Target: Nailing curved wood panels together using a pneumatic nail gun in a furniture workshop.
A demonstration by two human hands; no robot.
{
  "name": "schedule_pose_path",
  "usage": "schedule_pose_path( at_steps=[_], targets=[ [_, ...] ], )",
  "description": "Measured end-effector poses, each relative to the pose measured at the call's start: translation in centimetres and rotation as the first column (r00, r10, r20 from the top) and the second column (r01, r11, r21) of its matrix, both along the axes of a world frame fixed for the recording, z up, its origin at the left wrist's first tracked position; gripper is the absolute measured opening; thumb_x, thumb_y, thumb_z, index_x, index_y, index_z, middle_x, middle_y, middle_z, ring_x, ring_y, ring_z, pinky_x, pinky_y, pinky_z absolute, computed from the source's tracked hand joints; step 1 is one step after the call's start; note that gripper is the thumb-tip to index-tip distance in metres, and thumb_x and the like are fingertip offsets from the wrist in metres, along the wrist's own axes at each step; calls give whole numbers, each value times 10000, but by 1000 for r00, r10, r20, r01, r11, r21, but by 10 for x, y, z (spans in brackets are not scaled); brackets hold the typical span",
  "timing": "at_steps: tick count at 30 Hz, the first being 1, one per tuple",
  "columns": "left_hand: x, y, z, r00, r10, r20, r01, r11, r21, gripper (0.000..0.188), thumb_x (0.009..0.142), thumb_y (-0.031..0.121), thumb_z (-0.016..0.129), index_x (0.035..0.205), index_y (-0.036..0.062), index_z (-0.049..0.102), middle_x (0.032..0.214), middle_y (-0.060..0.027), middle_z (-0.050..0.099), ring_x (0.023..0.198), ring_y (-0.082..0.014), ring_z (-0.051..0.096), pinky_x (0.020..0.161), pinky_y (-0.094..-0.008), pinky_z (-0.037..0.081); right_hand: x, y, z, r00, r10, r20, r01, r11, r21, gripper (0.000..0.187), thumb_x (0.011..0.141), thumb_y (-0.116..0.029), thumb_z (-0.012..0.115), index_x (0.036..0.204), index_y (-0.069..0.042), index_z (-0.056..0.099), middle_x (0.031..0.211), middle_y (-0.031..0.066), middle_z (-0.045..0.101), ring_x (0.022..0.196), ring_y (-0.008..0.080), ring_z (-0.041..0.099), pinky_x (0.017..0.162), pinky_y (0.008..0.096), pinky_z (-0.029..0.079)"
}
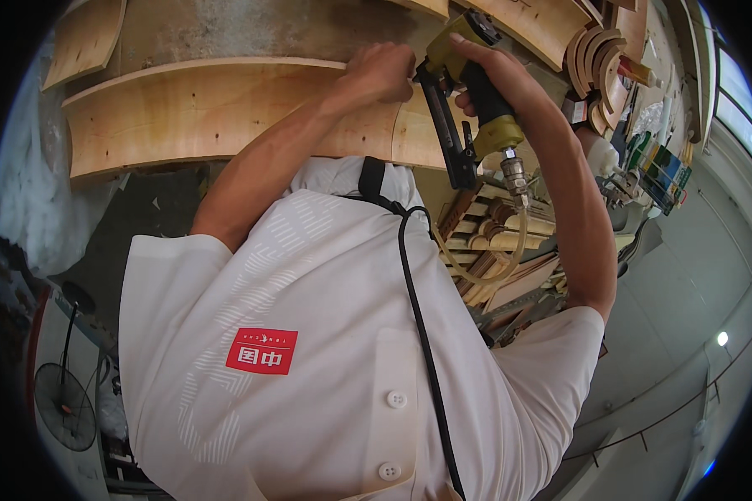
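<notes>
My right hand [497,77] is wrapped round the grip of a yellow-and-black air nail gun [495,104], the thumb lying along its upper body. The gun's long black magazine slants down towards me, and a clear air hose [522,238] hangs from the metal coupling under its handle. Just left of the gun's nose, my left hand [380,71] is closed in a fist on a curved plywood panel [226,113], by the seam where another light wooden piece [418,134] adjoins it. Whatever the left fingers hold is hidden.
More curved wooden pieces [533,29] lie beyond the gun, with a stack of curved offcuts [595,63] at the far right. Wooden strips [518,230] are piled below the hose. White wadding [38,175] and a standing fan [64,405] are on the left.
</notes>
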State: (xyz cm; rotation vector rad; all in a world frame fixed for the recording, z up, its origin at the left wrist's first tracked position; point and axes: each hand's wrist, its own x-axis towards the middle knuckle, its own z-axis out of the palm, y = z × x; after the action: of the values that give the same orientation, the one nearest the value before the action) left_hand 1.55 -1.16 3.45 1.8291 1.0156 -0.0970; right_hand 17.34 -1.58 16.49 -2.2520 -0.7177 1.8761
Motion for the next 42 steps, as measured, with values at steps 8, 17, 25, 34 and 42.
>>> schedule_pose_path(
  at_steps=[8, 17, 25, 34, 42],
  targets=[
    [0, -1, -4, 1000, 15, 12, -16, 1000, 13, 377, 611, 170, 780, 967, 69, 710, 970, -141, 707, 978, -325, 659, 844, -412, 514, 0, -1, -2, 1000, -8, 8, 8, 1000, -1, 535, 901, -454, 633, 1048, 58, 582, 821, 145, 649, 543, 171, 651, 489, 270, 562],
    [0, 0, -3, 1000, 19, 24, -19, 1000, 10, 386, 599, 170, 781, 960, 50, 713, 955, -152, 711, 952, -336, 669, 830, -421, 519, -10, 1, 4, 1000, 2, 23, -2, 1000, -9, 512, 906, -440, 629, 1031, 55, 588, 802, 144, 648, 560, 186, 657, 512, 293, 575],
    [1, 1, -4, 999, 16, 39, -17, 1000, 17, 391, 597, 172, 778, 965, 51, 729, 951, -162, 717, 950, -340, 676, 836, -419, 527, -22, 3, 6, 995, 56, 77, -54, 998, -24, 501, 904, -472, 613, 977, 23, 632, 747, 107, 653, 522, 147, 627, 471, 249, 533],
    [0, 0, -1, 999, 8, 39, -10, 999, 35, 369, 593, 165, 779, 942, 58, 734, 920, -165, 716, 908, -344, 685, 825, -417, 528, -25, 5, 5, 989, 121, 83, -120, 993, -20, 516, 903, -476, 612, 974, 34, 624, 738, 107, 646, 536, 156, 641, 474, 264, 541],
    [0, 0, -9, 998, 23, 55, -27, 997, 71, 360, 592, 179, 796, 927, 58, 742, 903, -169, 714, 905, -338, 683, 802, -409, 534, -18, -11, 31, 980, -21, 195, -16, 982, 187, 478, 874, -439, 665, 1060, -1, 622, 820, 99, 668, 539, 140, 629, 492, 265, 536]
  ],
)
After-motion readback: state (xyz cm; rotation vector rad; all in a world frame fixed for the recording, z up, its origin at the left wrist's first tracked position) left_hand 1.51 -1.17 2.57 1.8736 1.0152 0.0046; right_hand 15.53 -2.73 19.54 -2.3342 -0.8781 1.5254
